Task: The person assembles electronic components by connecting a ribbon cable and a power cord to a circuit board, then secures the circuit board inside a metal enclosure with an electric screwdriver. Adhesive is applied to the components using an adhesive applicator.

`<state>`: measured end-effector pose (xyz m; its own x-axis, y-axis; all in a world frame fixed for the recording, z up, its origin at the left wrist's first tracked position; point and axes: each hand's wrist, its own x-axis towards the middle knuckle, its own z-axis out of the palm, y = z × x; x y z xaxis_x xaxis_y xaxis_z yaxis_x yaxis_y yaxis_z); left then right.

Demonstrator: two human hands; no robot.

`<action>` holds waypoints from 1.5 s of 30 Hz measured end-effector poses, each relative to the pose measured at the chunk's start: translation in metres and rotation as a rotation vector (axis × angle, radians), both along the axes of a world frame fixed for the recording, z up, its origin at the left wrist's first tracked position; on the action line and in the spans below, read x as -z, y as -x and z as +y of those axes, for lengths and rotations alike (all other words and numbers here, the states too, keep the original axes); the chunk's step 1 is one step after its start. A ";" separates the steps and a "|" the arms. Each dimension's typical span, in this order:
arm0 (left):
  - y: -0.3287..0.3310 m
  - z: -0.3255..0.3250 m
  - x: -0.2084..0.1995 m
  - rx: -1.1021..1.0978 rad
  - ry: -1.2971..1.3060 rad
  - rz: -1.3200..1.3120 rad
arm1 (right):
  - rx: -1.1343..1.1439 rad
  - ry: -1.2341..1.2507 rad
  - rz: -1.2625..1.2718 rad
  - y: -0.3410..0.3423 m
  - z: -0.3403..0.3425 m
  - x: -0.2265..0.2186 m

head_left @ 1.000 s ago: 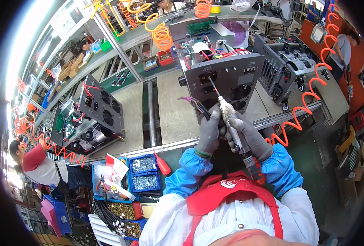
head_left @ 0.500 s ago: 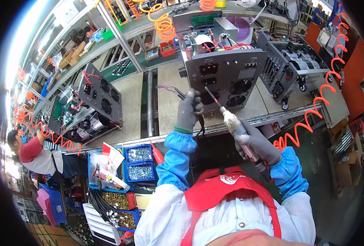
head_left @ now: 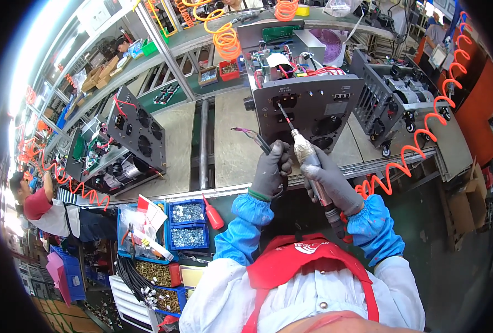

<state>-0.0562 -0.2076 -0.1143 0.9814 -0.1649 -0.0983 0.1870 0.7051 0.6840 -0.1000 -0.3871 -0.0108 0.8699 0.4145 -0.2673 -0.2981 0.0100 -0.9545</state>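
Observation:
My gloved right hand (head_left: 335,183) grips a pneumatic screwdriver (head_left: 306,151) with wrapping round its front part. Its long bit points up and left, the tip at the upper terminal block (head_left: 285,101) on a dark grey panel of a machine unit (head_left: 307,111); whether it touches a screw is too small to tell. In my gloved left hand (head_left: 271,169) is a dark cable (head_left: 264,145), fingers closed round it. The cable's thin stripped wires fan out to the upper left, in front of the panel and apart from the terminals.
A second unit (head_left: 141,125) stands left, a wheeled one (head_left: 407,91) right. An orange coiled air hose (head_left: 405,161) hangs at the right. Blue bins of small hardware (head_left: 188,236) and a red bottle (head_left: 214,215) lie lower left. A co-worker (head_left: 44,205) is at far left.
The screwdriver's tip has gone up to the upper terminal block. My left hand has moved down and right with the cable, closer to the screwdriver.

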 end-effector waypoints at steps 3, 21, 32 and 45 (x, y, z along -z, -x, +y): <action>0.007 -0.004 -0.012 0.022 -0.067 -0.005 | -0.017 -0.036 0.016 -0.002 -0.002 0.003; 0.037 -0.025 -0.040 -0.061 -0.152 -0.084 | -0.026 -0.289 0.214 0.009 0.008 0.002; 0.029 -0.011 -0.066 -0.148 0.060 -0.207 | -0.013 -0.111 0.081 0.035 -0.026 -0.002; -0.017 -0.054 -0.019 -0.448 -0.463 -0.089 | -0.089 -0.055 0.127 0.049 -0.054 -0.019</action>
<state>-0.0393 -0.2613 -0.0949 0.9529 0.3022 0.0242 -0.1284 0.3299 0.9353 -0.1487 -0.4410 0.0079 0.7897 0.5053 -0.3478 -0.4185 0.0292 -0.9077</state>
